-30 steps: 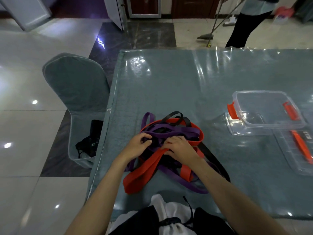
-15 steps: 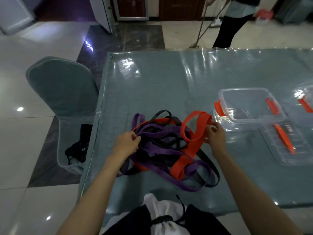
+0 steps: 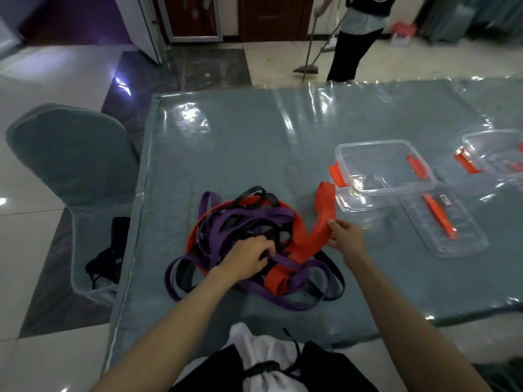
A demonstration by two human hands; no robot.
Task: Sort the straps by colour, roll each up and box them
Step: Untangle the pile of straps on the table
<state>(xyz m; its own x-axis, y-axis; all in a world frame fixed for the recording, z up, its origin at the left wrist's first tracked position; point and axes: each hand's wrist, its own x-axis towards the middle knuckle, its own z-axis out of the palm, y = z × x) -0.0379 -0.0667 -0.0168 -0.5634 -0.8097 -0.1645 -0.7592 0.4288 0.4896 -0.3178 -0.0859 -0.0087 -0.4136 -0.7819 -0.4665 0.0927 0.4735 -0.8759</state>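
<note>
A tangled heap of red, purple (image 3: 249, 219) and black (image 3: 254, 193) straps lies on the near left part of the table. My right hand (image 3: 345, 239) pinches a wide red strap (image 3: 321, 219) and holds it stretched out to the right of the heap, its far loop reaching toward a clear box (image 3: 385, 168) with red clips. My left hand (image 3: 249, 257) rests on the heap with its fingers curled into the purple and black straps. The box holds nothing.
The clear box's lid (image 3: 447, 224) lies flat just right of it. A second clear box (image 3: 495, 154) stands at the far right. A covered chair (image 3: 73, 165) stands left of the table (image 3: 254, 137). A person sweeps the floor (image 3: 356, 32) behind the table.
My right hand has drawn the red strap out of the heap toward the right, and the loop has stretched longer. My left hand has shifted onto the middle of the heap.
</note>
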